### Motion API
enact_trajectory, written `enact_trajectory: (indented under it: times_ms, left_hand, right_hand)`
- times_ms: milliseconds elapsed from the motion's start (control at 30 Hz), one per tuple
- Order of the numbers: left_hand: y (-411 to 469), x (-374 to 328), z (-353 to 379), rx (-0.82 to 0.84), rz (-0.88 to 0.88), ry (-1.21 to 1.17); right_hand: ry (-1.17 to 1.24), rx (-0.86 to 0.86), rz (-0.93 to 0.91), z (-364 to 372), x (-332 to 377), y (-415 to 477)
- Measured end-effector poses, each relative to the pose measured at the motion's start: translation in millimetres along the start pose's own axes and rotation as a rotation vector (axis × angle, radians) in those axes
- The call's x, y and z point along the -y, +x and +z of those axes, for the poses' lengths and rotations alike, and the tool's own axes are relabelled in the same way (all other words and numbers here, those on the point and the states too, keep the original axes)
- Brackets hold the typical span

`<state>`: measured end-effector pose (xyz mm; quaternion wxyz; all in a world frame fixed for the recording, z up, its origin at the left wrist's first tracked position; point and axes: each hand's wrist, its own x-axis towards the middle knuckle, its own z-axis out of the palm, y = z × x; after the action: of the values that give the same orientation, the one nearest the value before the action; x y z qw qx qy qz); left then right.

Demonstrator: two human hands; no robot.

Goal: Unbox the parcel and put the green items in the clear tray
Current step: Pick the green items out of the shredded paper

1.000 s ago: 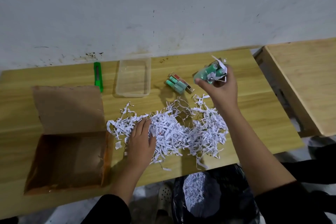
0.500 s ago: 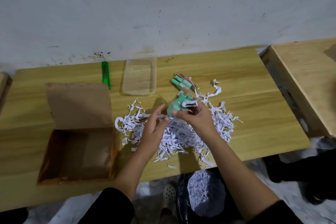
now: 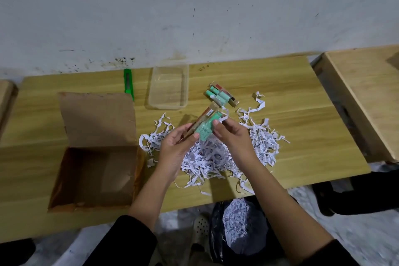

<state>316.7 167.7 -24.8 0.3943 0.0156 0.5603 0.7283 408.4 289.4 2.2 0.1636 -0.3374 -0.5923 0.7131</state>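
Note:
Both hands hold a small bundle above the shredded paper: a green bottle and a thin brown box beside it. My left hand grips the bundle from the left, my right hand pinches the green bottle from the right. The clear tray stands behind them near the wall with nothing in it. To its right lie green tubes and a red-brown box. The open cardboard parcel sits at the left, nothing visible inside.
A green box cutter lies left of the tray by the wall. A second wooden table stands at the right across a gap. A black bag of shredded paper sits on the floor below the table's front edge.
My right hand brought the green item down from the far right to the middle over the shreds. My left hand lifted off the paper and took hold of the bundle too.

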Motion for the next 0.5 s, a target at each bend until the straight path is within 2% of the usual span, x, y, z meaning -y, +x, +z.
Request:
enact_trajectory:
  times_ms: [300,500]
  left_hand:
    - [5.5,2.4,-3.7,-0.027,0.017,-0.082]
    - [5.8,6.3,-11.3,-0.093,-0.004,-0.052]
  right_hand:
    - [0.205,-0.15,-0.002,9.7,-4.8,-0.4]
    - [0.199,-0.345,0.032,-7.1,-0.8,10.2]
